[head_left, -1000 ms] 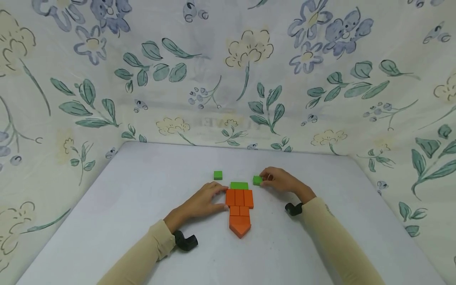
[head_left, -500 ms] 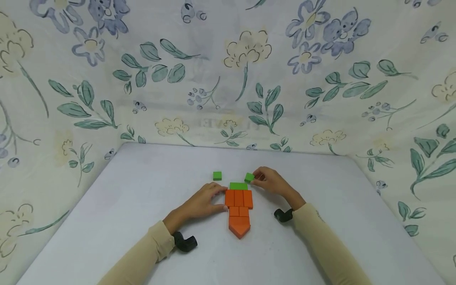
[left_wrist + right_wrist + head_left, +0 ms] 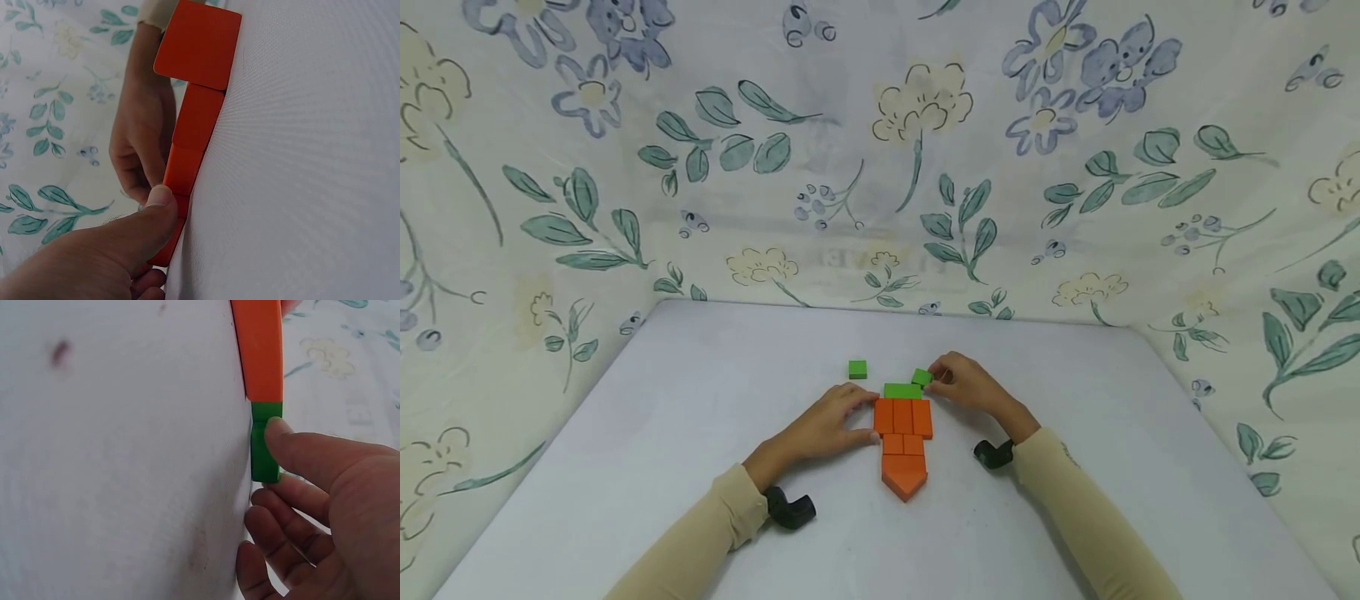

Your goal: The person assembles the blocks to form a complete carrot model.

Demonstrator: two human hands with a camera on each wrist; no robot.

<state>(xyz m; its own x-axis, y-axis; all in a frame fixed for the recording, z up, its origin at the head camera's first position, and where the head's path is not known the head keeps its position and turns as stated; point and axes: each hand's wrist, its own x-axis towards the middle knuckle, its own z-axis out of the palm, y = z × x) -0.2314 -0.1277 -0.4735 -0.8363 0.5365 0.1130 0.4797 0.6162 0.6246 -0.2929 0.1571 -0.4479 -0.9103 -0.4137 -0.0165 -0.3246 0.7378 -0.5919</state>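
Observation:
My right hand point(image 3: 972, 383) pinches a small green block point(image 3: 922, 377) between thumb and fingers. That block is slightly turned and sits at the right end of a longer green block point(image 3: 902, 391). In the right wrist view the thumb lies on the green block point(image 3: 265, 453), just beyond an orange block point(image 3: 259, 350). My left hand point(image 3: 827, 422) grips the left one of the upright orange blocks point(image 3: 884, 417), index finger at its far corner and thumb at its near corner. Below these, smaller orange blocks point(image 3: 903, 445) lead to a pointed orange block point(image 3: 904, 481).
Another small green block point(image 3: 857, 369) lies by itself on the white table point(image 3: 737, 350), behind the left hand. A floral cloth point(image 3: 850, 167) hangs behind and at both sides. Black wrist devices point(image 3: 790, 508) sit under both sleeves.
My right hand has moved left with the small green block, from a spot apart on the right to the longer green block's end, turning it a little. The left hand has stayed put.

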